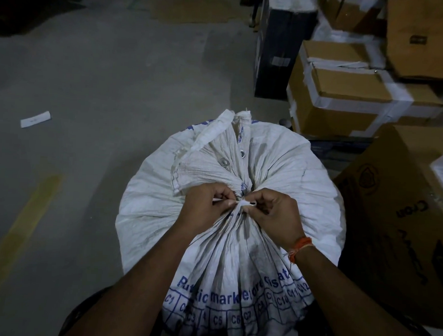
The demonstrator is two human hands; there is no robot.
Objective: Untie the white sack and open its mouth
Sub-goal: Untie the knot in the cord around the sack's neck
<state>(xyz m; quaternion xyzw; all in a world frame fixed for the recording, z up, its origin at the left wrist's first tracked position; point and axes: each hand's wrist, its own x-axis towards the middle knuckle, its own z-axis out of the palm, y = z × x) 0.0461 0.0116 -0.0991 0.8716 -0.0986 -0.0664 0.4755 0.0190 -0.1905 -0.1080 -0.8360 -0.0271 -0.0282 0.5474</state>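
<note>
Pinching thin tie, crinkled woven sack

The sack stands on the floor directly in front of the person, its gathered neck at the middle of its top, with the left hand just left of the tie and the right hand just right of it, both touching the tie. Beyond the neck the loose mouth flap lies back over the top of the sack. Stacked cardboard boxes sit behind and to the right of the sack, a large carton stands just beside it on the right, and a slip of paper lies on the floor well apart to the left.
</note>
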